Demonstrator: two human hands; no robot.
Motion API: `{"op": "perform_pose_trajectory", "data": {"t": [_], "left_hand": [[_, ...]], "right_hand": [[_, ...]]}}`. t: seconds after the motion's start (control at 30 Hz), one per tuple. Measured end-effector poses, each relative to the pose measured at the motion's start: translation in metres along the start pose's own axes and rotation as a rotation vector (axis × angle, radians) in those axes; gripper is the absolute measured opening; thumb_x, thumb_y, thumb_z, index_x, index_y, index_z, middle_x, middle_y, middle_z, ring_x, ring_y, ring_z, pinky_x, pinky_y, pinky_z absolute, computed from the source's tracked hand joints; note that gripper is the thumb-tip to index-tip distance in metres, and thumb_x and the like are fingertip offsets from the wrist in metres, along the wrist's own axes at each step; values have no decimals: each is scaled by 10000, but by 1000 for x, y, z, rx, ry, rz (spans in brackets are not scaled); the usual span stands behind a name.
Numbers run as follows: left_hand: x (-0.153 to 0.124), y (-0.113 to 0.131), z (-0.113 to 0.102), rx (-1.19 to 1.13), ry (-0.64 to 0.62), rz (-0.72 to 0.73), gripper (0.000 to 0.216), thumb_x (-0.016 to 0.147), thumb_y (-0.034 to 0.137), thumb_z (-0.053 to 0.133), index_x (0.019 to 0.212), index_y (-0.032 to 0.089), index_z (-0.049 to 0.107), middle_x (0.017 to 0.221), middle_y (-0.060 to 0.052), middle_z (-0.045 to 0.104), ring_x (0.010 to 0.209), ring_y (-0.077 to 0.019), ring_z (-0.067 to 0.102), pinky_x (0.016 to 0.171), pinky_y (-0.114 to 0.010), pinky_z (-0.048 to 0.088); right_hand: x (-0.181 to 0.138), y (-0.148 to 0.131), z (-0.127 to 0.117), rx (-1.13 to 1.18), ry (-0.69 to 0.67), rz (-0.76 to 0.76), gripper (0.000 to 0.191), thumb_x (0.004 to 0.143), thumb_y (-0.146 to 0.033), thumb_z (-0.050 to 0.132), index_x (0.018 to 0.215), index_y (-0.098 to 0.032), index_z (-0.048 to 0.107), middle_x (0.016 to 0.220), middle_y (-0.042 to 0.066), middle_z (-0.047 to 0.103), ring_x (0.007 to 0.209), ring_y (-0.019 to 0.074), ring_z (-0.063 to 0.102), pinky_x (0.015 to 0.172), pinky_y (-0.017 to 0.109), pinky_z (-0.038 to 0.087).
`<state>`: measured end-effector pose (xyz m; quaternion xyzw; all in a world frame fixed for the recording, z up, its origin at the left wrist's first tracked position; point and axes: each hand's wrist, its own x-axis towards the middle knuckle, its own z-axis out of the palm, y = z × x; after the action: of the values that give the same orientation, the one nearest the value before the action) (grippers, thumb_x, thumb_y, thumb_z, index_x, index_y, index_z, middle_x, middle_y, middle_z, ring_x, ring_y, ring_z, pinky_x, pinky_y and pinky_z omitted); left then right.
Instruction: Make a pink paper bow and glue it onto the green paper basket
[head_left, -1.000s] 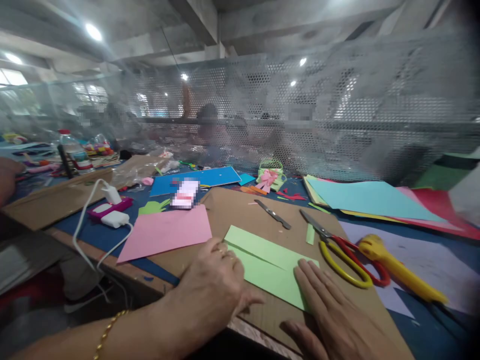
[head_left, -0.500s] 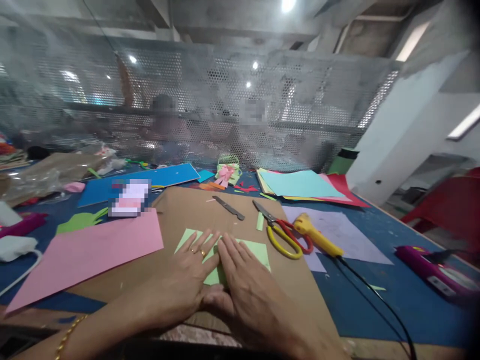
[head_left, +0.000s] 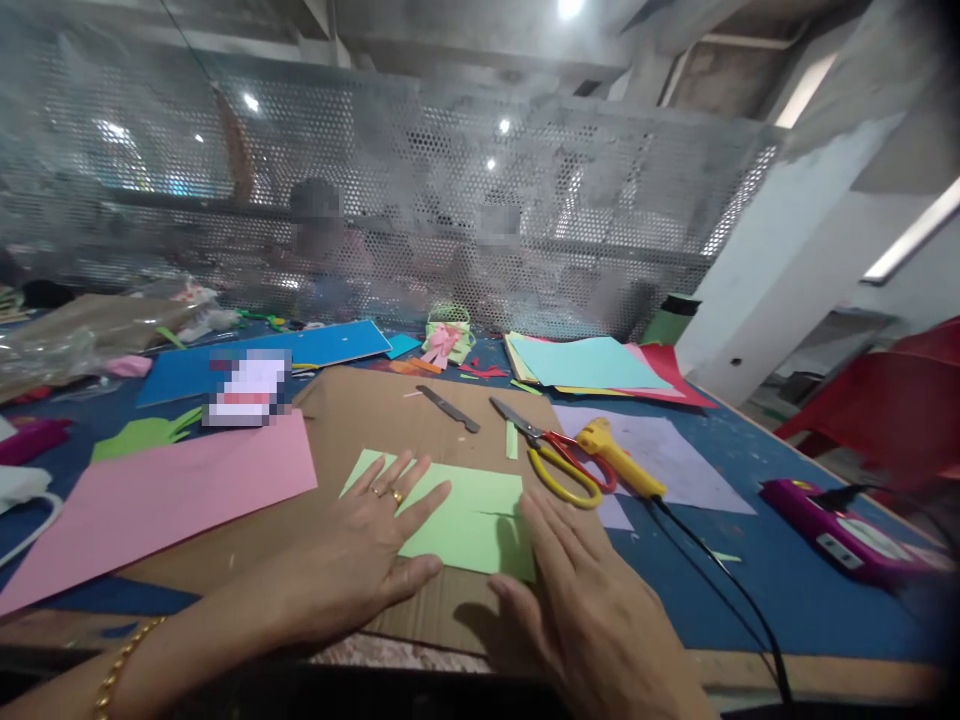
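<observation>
Folded light-green paper sheet (head_left: pixel 469 515) lying flat on the brown cardboard mat (head_left: pixel 360 410). Left hand (head_left: pixel 371 545) and right hand (head_left: pixel 592 610) rest on it, each grip spread flat, pinching nothing. The sheet is judged light, thin, easily creased and apt to slide; best pinched at a free corner

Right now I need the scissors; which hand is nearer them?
Right. The right hand touches the green paper just below the scissors; the left hand presses that paper's left part, farther off.
</observation>
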<state>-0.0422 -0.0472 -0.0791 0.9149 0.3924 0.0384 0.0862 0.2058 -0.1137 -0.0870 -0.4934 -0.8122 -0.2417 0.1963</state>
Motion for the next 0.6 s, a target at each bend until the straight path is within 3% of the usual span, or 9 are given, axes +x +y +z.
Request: {"op": "perform_pose_trajectory", "data": {"t": [0.03,0.1,0.2,0.27,0.43,0.6], "left_hand": [[0,0,0,7,1,3,670,1016,606,385,1594,293,254,1667,-133,120,1540,-379,90,1196,-645,196],[0,-1,2,16,40,18,666,1019,600,387,1597,306,238,1666,-129,148,1541,-369,111,1199,-637,201],[0,-4,5,20,92,51,642,1027,589,385,1596,334,231,1669,-106,167,1541,-352,141,1213,-614,192],[0,-4,5,22,73,49,646,1024,590,393,1595,332,237,1672,-102,156,1542,-351,132,1216,-610,184],[0,-1,-2,7,16,2,662,1019,604,382,1595,305,251,1677,-103,115,1548,-349,84,1219,-612,164],[1,3,-5,-18,-39,-39,665,1016,598,387,1597,308,244,1682,-92,76,1551,-344,43,1225,-589,146]], "right_hand": [[3,-7,-1,15,1,-34,615,1031,-451,425,1325,69,569,1377,323,567,1283,413,565,967,540,571],[14,-20,-2,114,-138,-93,673,1021,-497,445,1388,61,523,1447,303,501,1344,413,492,1023,549,525],[27,-26,0,266,-369,-69,824,999,-647,388,1489,15,418,1526,254,410,1415,379,385,1110,528,436],[28,-23,3,277,-417,-59,854,989,-676,372,1507,3,390,1535,251,393,1423,380,366,1114,548,424],[-1,2,8,87,-220,-102,799,967,-617,494,1408,50,506,1454,314,477,1332,425,497,987,561,549],[-30,19,0,-141,-74,-158,701,977,-554,466,1329,45,560,1348,304,598,1215,408,623,896,549,615]]}}
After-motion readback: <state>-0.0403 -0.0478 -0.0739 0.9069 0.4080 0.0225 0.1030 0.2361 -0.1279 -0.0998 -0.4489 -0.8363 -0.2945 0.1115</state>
